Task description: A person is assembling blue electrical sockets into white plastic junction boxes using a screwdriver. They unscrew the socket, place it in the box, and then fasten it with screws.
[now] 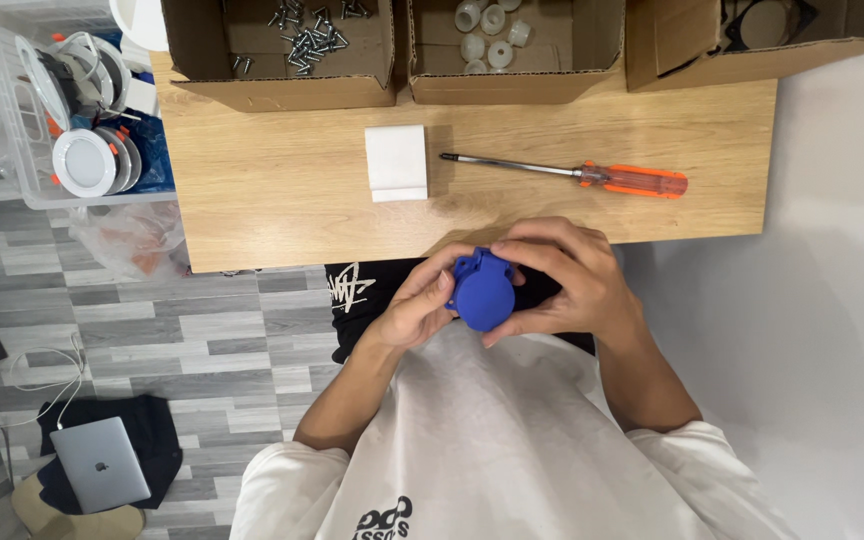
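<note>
Both hands hold a round blue plastic part (482, 292) with a hinged lid, just below the near edge of the wooden table (282, 190). My left hand (414, 305) grips its left side with thumb and fingers. My right hand (562, 280) wraps over its top and right side. On the table above lie an orange-handled screwdriver (592, 176), tip pointing left, and a small white block (397, 162).
Three open cardboard boxes line the table's far edge: one with screws (304, 38), one with white plastic caps (487, 35), one with dark parts (762, 25). A clear bin of round white fittings (82, 150) stands at left. A laptop (100, 463) lies on the floor.
</note>
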